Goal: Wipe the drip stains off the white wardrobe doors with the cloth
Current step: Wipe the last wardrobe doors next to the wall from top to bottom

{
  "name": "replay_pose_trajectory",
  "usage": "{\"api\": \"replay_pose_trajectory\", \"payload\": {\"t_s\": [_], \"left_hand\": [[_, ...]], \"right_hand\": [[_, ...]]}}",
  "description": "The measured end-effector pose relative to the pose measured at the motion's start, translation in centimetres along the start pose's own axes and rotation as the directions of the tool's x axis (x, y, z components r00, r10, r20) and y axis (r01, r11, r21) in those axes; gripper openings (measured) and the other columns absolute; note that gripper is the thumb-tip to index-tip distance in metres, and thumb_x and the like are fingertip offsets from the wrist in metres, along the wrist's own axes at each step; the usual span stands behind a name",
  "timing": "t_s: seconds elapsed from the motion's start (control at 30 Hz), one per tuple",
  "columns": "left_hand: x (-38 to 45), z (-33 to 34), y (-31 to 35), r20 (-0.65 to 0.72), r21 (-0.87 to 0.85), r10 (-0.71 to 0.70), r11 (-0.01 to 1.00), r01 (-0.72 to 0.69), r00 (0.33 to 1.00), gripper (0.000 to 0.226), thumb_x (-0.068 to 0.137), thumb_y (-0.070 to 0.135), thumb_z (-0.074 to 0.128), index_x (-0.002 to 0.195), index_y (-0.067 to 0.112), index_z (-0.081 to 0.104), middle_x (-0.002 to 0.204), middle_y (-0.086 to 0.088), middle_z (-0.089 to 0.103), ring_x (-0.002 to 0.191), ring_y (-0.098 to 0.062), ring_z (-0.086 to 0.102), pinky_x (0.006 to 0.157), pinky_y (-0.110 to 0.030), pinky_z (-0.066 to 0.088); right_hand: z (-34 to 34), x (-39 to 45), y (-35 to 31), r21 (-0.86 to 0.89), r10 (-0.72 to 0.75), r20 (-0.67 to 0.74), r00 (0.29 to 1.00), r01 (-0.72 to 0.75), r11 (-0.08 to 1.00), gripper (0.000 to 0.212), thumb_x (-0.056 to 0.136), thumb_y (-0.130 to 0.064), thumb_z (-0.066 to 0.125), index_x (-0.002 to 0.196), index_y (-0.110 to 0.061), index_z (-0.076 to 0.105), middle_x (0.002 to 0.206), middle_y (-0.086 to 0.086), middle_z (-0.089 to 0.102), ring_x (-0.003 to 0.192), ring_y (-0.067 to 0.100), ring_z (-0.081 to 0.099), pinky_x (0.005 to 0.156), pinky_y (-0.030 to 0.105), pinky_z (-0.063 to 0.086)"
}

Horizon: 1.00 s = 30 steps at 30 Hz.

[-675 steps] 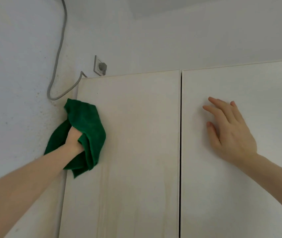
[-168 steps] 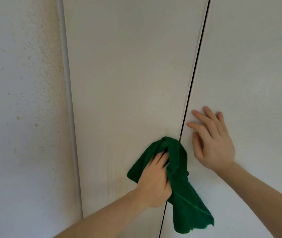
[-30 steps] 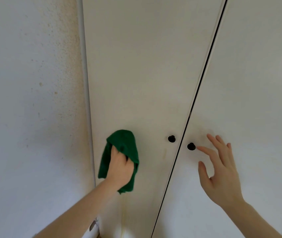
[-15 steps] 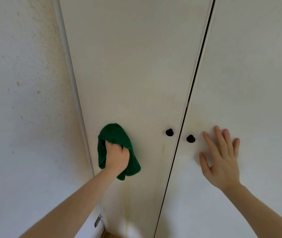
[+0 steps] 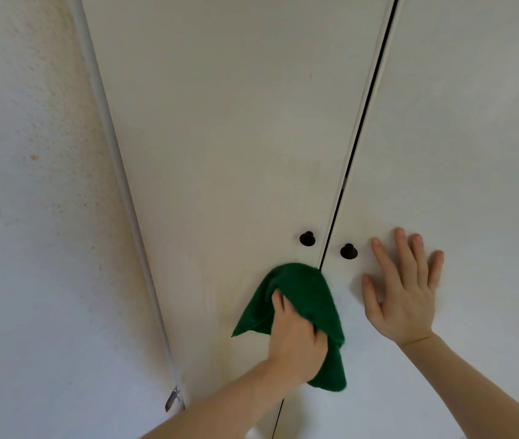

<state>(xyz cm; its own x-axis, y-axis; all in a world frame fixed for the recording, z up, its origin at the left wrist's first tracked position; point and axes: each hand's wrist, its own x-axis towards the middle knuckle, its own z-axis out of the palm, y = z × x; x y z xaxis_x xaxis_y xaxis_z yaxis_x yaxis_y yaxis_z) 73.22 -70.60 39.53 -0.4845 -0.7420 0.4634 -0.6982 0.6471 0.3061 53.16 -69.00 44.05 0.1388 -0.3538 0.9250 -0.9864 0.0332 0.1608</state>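
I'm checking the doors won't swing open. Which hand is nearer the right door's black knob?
Right. The right hand lies flat just beside the right knob; the left hand, gripping the green cloth, is lower down.

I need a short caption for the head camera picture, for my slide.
Left hand wipes a green cloth below the black knobs of white wardrobe doors; right hand rests flat.

A white, rough-plastered wall (image 5: pixel 30 248) is seen well to the left of the left hand (image 5: pixel 296 340), flecked with yellow-brown spots that are densest towards the top. A slim white strip (image 5: pixel 115 160) is run down it beside the wardrobe (image 5: pixel 220 122), and a small metal clip (image 5: pixel 172 399) is seen near the strip's lower end, below and left of that hand. Everything is lit softly and evenly.
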Motion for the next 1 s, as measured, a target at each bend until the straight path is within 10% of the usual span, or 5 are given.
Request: {"api": "replay_pose_trajectory", "payload": {"t_s": [0.2,0.4,0.83,0.93,1.0], "left_hand": [[-0.3,-1.2,-1.8,-0.068,-0.106,0.079,0.991,-0.086,0.995,0.047,0.092,0.023,0.048,0.138,0.02,0.05,0.134,-0.003,0.058,0.124,-0.029,0.045,0.115,-0.049,0.034],[0.4,-4.8,-7.5,-0.16,-0.464,-0.296,0.864,0.193,0.941,0.023,0.087,0.004,0.05,0.106,0.011,0.06,0.111,0.001,0.055,0.107,-0.028,0.044,0.105,-0.055,0.039],[1.9,-5.5,-16.8,-0.144,-0.452,-0.605,0.744,0.492,0.783,0.025,0.086,-0.002,0.048,0.068,0.014,0.041,0.073,-0.007,0.05,0.078,-0.032,0.051,0.081,-0.056,0.048],[1.8,-3.2,-15.1,-0.001,-0.414,-0.694,0.656,0.631,0.72,0.03,0.09,0.023,0.042,0.103,0.0,0.057,0.112,-0.022,0.056,0.11,-0.043,0.049,0.107,-0.06,0.037],[1.8,-2.0,-13.2,0.062,-0.393,-0.743,0.595,0.701,0.666,0.056,0.096,0.023,0.047,0.145,-0.003,0.035,0.15,-0.028,0.029,0.137,-0.045,0.027,0.12,-0.054,0.023]], "right_hand": [[-0.6,0.1,-0.1,0.013,0.004,0.021,1.0,-0.004,1.0,0.058,0.091,-0.021,0.056,0.148,-0.011,0.051,0.161,0.018,0.036,0.157,0.03,0.02,0.126,0.057,0.008],[-1.1,0.5,-0.4,0.043,0.03,0.038,0.999,-0.031,0.999,0.056,0.093,-0.021,0.053,0.148,-0.012,0.05,0.16,0.018,0.037,0.158,0.026,0.017,0.125,0.056,0.007],[-0.2,0.2,-0.3,-0.005,0.023,-0.028,0.999,-0.023,1.0,0.061,0.088,-0.016,0.062,0.148,-0.013,0.051,0.16,0.017,0.039,0.157,0.028,0.021,0.126,0.055,0.008],[0.0,0.1,-0.4,-0.007,0.033,-0.029,0.999,-0.034,0.999,0.061,0.087,-0.016,0.062,0.147,-0.013,0.052,0.159,0.017,0.039,0.157,0.027,0.02,0.127,0.054,0.007],[0.1,0.0,-0.4,-0.008,0.036,-0.027,0.999,-0.036,0.999,0.059,0.089,-0.017,0.06,0.147,-0.013,0.052,0.159,0.017,0.038,0.157,0.027,0.019,0.127,0.054,0.006]]}}
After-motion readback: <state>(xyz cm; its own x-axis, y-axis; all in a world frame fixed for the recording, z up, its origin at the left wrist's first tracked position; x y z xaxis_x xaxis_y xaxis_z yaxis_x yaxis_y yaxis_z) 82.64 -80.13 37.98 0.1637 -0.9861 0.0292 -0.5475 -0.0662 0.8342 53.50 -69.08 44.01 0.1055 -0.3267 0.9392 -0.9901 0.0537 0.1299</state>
